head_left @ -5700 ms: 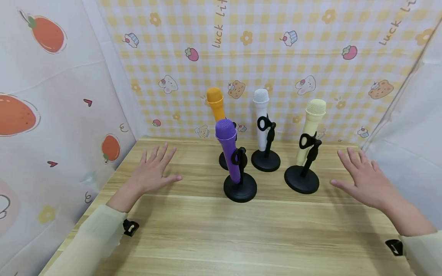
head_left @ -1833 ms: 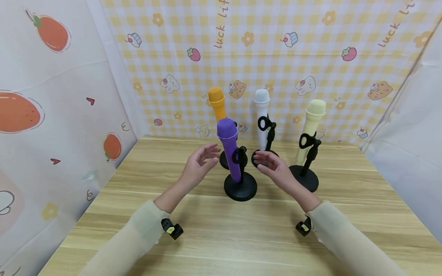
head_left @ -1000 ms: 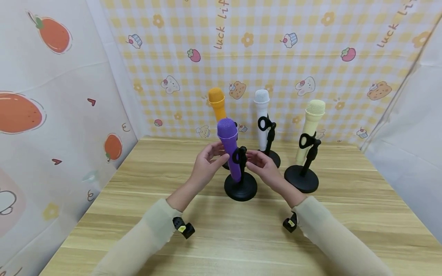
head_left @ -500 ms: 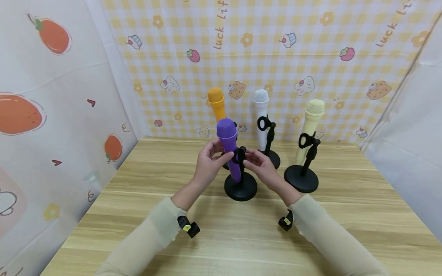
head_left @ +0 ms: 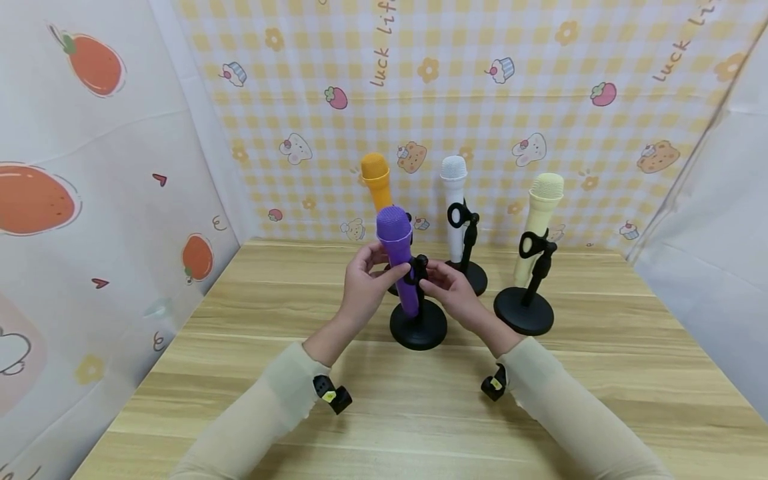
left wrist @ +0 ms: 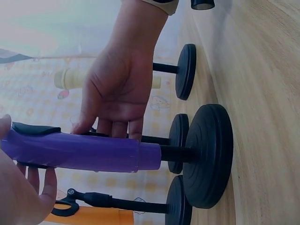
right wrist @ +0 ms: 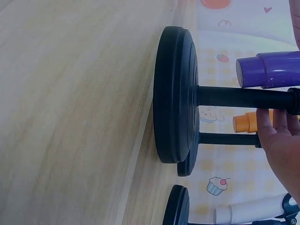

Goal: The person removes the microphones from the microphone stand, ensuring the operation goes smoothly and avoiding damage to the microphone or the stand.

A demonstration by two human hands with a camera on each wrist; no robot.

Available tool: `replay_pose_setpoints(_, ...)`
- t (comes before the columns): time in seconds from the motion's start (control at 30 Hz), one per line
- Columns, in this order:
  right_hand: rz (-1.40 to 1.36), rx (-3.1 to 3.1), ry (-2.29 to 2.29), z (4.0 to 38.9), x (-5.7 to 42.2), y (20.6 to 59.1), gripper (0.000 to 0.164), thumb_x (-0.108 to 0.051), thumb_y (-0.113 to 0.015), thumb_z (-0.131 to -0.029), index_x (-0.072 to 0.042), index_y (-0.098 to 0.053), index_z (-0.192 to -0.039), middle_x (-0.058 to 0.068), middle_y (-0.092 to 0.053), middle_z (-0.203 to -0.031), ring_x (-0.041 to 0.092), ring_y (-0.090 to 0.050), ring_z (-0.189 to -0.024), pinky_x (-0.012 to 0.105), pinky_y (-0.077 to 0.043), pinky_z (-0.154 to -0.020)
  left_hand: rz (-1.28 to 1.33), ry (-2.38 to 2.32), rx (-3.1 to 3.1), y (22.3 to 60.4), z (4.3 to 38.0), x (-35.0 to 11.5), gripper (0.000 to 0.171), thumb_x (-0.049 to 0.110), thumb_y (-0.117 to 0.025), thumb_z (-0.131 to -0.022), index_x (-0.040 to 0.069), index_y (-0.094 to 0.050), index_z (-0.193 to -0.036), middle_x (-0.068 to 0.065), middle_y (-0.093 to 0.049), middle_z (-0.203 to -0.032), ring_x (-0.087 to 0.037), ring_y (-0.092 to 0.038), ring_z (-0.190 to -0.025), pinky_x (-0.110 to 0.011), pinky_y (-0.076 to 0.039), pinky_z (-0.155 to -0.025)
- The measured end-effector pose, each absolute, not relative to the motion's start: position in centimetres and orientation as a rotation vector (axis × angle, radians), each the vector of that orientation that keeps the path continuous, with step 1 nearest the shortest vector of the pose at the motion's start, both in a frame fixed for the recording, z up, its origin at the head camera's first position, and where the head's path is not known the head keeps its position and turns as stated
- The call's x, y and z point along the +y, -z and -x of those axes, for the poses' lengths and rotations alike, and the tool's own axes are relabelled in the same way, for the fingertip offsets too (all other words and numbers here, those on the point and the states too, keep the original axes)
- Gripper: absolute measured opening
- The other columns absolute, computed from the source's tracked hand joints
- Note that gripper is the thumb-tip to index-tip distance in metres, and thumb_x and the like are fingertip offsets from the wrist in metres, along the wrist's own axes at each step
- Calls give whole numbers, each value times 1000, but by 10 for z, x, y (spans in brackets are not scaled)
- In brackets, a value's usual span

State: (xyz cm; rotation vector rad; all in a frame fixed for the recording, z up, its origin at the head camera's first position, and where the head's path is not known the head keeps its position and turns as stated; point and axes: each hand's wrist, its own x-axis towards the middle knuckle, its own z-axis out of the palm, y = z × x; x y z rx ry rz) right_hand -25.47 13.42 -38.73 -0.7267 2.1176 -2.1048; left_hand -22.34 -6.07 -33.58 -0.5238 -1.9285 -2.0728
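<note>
We see the left hand (head_left: 366, 283) gripping the purple microphone (head_left: 394, 230) at clip height, its thumb laid across the near side and its fingers curled behind. On the other side of the purple microphone, the right hand (head_left: 459, 293) pinches the upper part of the black stand (head_left: 422, 333), thumb in front and fingers behind; how firmly it presses, we cannot tell. The purple microphone leans a little, head up, with black clip parts on both sides of its body and its lower end just above the stand's round base.

Directly behind the purple microphone we find the orange microphone (head_left: 376, 175), partly hidden by it. Behind and to the right of the purple microphone stands the white microphone (head_left: 454, 177); farther to its right is the pale yellow microphone (head_left: 543, 207). Each of these has a black stand of its own.

Under the purple microphone and its stand we see the wood-grain table (head_left: 408, 420). In front of it, on either side, come two pale sleeves (head_left: 258, 413) with small black wrist cameras (head_left: 333, 395). Beyond it hangs a yellow checked cloth (head_left: 360, 127).
</note>
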Motion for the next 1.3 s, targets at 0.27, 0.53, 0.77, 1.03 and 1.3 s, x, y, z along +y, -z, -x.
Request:
replay_pose_setpoints(0.27, 754, 2116, 2104, 254, 134, 386, 34, -3, -55, -99, 11, -49, -129, 8, -59, -110, 14, -60, -101, 34, -51, -90, 476, 2037, -1978, 313, 203, -58, 35, 1, -71, -87, -7, -57, -117, -17, -63, -111, -32, -57, -104, -33, -51, -86)
replay_pose_setpoints(0.53, 730, 2143, 2109, 255, 134, 387, 31, -4, -57, -98, 10, -53, -125, 6, -62, -108, 14, -61, -99, 34, -52, -87, 460, 2061, -1974, 332, 223, -60, 39, 5, -73, -87, -3, -58, -121, -14, -62, -113, -27, -57, -104, -36, -51, -88)
replay_pose_setpoints(0.77, 683, 2143, 2144, 253, 135, 386, 28, 0, -60, -95, 10, -56, -121, 4, -62, -102, 13, -62, -94, 35, -53, -86, 516, 2059, -1956, 336, 227, -63, 38, 11, -74, -88, 0, -60, -122, -13, -64, -114, -25, -58, -104, -36, -51, -88)
replay_pose_setpoints(1.03, 649, 2141, 2176, 250, 134, 386, 27, 1, -64, -92, 5, -60, -119, 5, -64, -102, 16, -63, -94, 33, -54, -84, 555, 2133, -1926, 337, 230, -66, 37, 8, -70, -90, -1, -59, -124, -12, -64, -114, -23, -59, -104, -36, -50, -90)
replay_pose_setpoints(1.3, 579, 2200, 2172, 245, 134, 385, 31, -2, -69, -89, 7, -60, -118, 4, -65, -98, 16, -62, -90, 29, -54, -81, 595, 2220, -1911, 337, 234, -68, 39, 6, -67, -91, -2, -57, -128, -13, -63, -114, -21, -58, -105, -36, -47, -96)
